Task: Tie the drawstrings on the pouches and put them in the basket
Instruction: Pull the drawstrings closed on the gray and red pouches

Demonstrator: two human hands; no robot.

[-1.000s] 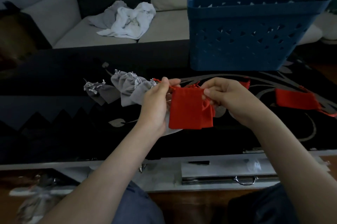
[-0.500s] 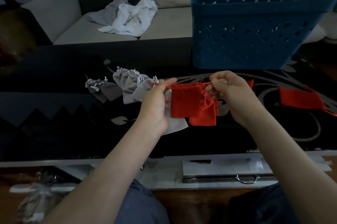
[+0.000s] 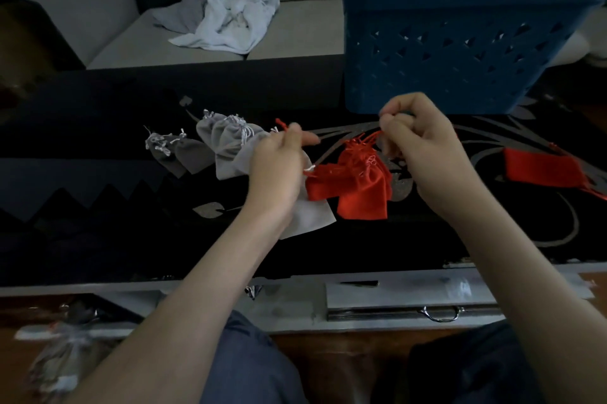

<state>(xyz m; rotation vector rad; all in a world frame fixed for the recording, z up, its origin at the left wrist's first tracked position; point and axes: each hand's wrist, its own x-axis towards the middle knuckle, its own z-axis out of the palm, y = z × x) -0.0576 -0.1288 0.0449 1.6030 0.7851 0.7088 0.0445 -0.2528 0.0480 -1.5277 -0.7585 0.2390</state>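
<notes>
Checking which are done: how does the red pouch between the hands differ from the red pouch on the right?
The red pouch between the hands has its mouth gathered; the red pouch on the right lies flat, ungathered. The left hand and right hand pinch the first pouch's drawstrings; nothing touches the second. Both are red, outside the blue basket.

just one head cam here, looking forward and down from pretty close over the bench (image 3: 82, 127), sofa (image 3: 295, 25) behind it

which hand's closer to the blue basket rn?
Right. The right hand is just in front of the blue basket; the left hand is farther left, by the grey pouches.
</notes>
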